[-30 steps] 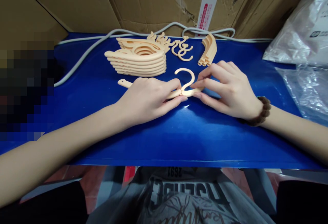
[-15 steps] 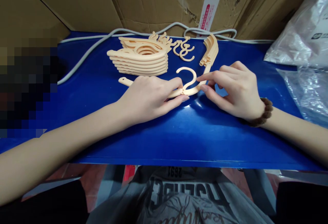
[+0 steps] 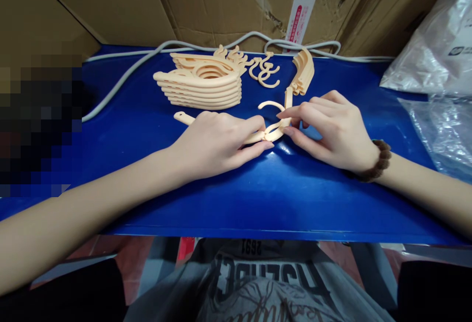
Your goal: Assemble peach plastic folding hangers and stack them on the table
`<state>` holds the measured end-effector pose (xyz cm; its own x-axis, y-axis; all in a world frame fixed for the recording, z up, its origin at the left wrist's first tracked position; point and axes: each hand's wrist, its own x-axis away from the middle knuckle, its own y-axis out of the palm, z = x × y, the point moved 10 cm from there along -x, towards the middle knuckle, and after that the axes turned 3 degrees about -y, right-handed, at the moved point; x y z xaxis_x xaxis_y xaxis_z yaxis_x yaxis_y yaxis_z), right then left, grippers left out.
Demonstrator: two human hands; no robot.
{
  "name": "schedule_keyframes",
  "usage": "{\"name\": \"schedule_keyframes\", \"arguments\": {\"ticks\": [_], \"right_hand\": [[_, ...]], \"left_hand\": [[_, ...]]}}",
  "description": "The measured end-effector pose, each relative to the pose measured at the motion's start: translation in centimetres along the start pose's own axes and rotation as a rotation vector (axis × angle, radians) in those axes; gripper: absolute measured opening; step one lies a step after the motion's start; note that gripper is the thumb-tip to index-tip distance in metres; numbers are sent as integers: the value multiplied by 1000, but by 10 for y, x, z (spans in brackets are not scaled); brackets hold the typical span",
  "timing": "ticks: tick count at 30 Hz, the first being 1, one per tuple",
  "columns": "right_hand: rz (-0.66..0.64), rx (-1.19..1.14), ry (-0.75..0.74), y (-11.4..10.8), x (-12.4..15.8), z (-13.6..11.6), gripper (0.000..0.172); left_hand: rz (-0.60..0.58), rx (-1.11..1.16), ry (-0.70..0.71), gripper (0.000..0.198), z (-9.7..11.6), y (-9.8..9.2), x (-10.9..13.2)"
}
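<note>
Holding the hanger point(image 3: 276, 135) in both hands in front of the body, on or just above the tabletop point(image 3: 239, 199), not being able to tell which. Pinching it beside the centre joint with the left hand point(image 3: 217, 140), thumb and forefinger drawn together, covering most of one arm point(image 3: 184, 117) and leaving only its end poking out. Setting the right hand point(image 3: 330, 125) to the other arm point(image 3: 288, 97), with thumb and forefinger nipped narrowly around it and the remaining fingers loosely curled; not making out how hard. Pointing that arm away from the body, ending just beside a curved bundle point(image 3: 304, 73), with the hook point(image 3: 272, 102) arching alongside, partly hidden by the right fingertips.

Judging this, by the look of it, as the step of turning one arm against the other at the joint. Calling next for a steady left pinch and a light, even push from the right, probably minding the hook.

Scanning back, spotting a layered pile point(image 3: 199, 88) of hanger pieces, loose hooks point(image 3: 265, 72) beside it, and a cord point(image 3: 169, 43) trailing behind.

Checking containers: seeing cardboard boxes point(image 3: 228, 7) lining the back, not revealing any contents; finding a plastic bag point(image 3: 424, 42) bulging at the right, hiding whatever is inside; noticing clear plastic point(image 3: 438, 130) lying in front.
</note>
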<state>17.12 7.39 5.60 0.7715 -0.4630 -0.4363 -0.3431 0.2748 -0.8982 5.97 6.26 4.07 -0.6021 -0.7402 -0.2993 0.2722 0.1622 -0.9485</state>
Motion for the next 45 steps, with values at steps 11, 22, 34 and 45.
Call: {"name": "schedule_keyframes", "arguments": {"ticks": [11, 22, 34, 45], "right_hand": [[-4, 19, -42, 2, 0, -3, 35], [-54, 1, -90, 8, 1, -3, 35], [46, -208, 163, 0, 0, 23, 29], [34, -206, 176, 9, 4, 31, 12]], "left_hand": [[-13, 24, 6, 30, 1, 1, 1], [-24, -26, 24, 32, 2, 4, 1], [-54, 28, 109, 20, 12, 3, 2], [-21, 6, 130, 22, 14, 4, 2]]}}
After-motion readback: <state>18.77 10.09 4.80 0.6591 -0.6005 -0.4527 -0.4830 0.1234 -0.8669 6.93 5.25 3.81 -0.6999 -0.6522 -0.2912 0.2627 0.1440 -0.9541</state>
